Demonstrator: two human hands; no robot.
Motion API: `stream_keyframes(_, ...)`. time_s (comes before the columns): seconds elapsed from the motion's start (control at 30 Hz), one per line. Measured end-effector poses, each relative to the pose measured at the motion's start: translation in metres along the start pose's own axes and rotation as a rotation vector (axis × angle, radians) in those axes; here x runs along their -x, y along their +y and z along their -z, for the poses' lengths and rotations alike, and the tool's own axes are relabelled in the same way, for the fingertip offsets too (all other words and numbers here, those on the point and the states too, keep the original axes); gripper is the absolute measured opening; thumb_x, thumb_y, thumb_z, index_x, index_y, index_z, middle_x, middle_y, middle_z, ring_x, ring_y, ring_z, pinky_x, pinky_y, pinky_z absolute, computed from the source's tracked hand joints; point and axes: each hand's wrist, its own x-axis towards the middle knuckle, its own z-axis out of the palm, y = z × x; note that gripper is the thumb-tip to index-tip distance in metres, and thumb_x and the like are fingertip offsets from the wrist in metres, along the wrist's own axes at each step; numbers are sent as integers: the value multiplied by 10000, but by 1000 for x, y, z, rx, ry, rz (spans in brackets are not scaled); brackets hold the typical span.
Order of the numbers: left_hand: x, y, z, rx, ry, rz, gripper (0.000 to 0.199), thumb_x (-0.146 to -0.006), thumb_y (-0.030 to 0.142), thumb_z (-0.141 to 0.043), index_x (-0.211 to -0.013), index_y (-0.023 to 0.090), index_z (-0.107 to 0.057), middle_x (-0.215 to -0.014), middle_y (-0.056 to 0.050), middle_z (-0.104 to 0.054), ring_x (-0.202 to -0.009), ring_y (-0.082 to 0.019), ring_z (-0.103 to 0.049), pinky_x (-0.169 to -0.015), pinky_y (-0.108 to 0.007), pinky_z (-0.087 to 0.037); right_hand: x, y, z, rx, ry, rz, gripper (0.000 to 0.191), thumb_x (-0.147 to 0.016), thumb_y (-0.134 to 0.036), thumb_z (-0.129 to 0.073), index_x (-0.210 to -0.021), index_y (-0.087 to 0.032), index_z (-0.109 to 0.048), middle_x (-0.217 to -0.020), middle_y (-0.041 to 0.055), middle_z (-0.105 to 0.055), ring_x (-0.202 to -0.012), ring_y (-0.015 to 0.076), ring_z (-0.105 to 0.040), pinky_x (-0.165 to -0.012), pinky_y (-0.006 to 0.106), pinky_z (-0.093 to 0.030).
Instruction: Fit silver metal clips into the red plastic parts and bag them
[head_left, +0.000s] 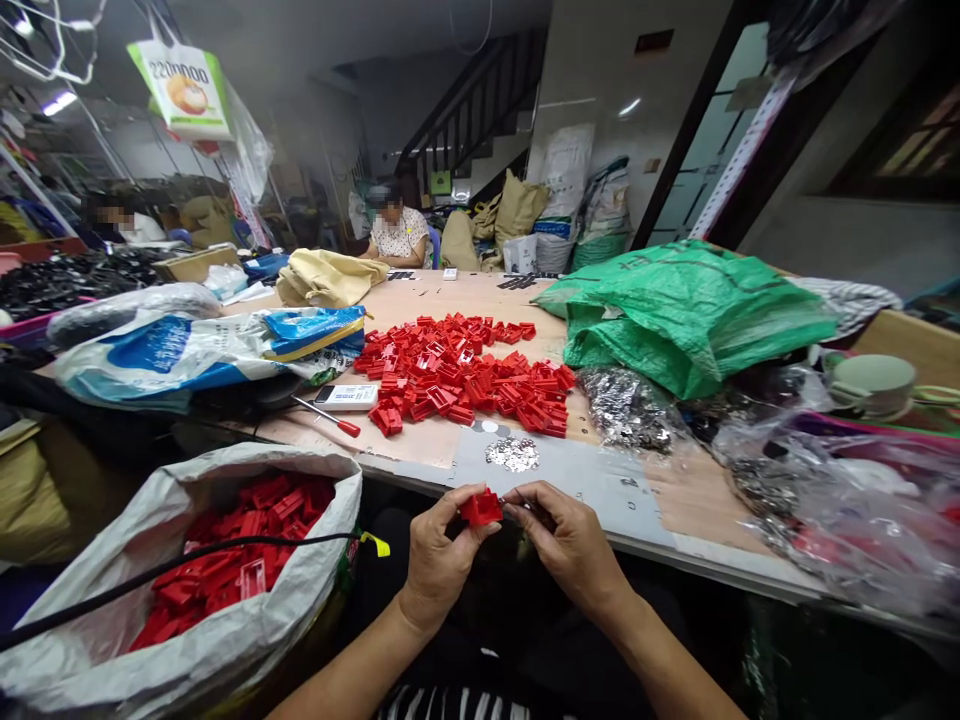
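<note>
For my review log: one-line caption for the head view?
Left hand and right hand hold a red plastic piece before a table heaped with red pieces.

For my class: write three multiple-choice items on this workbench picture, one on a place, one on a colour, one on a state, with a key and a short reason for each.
1. Where does the white sack stand?
A. On the table
B. Below the table edge, to the person's left
C. Behind the green bag

2. What colour is the plastic part between the hands?
A. Red
B. Blue
C. Black

3. How is that part held?
A. Lying loose on the table
B. In the right hand alone
C. Pinched by the left hand, with the right hand at its side

Key: 1 B, the sack sits low beside the left arm. 2 A, it matches the red pile. 3 C, fingers of both hands meet at it.
</note>
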Motion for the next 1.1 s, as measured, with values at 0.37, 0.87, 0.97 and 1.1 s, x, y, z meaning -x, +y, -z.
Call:
stream_keyframes(0.37, 9, -14, 3, -243, -47, -369, 338, -761, 203, -705, -1091, 252, -649, -1066, -22, -716, -969, -171, -672, -891, -283, -525, 7, -11, -13, -35, -29, -18, 200, -934, -293, -482, -803, -198, -599, -763, 22, -578, -689, 158, -546, -650, 271, -417)
stream_keyframes(0.87, 17, -10, 4, -241, -119, -432, 377, -776, 162, -684, -1130, 280, -630, -1123, -16, -697, -1056, -178, -644, -977, -288, -491, 11, 6, -6, -448, -139, -292, 303, -841, -480, -593, -811, -196, -492, -731, -29, -451, -664, 120, -411, -606, 228, -371)
stream_keyframes(0.97, 18, -9, 3, -265, -172, -463, 387, -786, 147, -669, -1144, 286, -617, -1117, -15, -698, -1038, -173, -653, -953, -270, -506, 14, 6, -8, -476, -153, -310, 317, -820, -484, -617, -798, -199, -479, -715, -34, -442, -644, 118, -404, -586, 226, -362)
stream_keyframes(1.1, 13, -12, 2, -280, -189, -511, 410, -785, 153, -671, -1163, 290, -591, -1080, -14, -708, -961, -161, -680, -859, -227, -545, 16, 13, -10, -515, -164, -295, 334, -823, -499, -607, -786, -199, -466, -736, -24, -455, -687, 132, -420, -632, 243, -384)
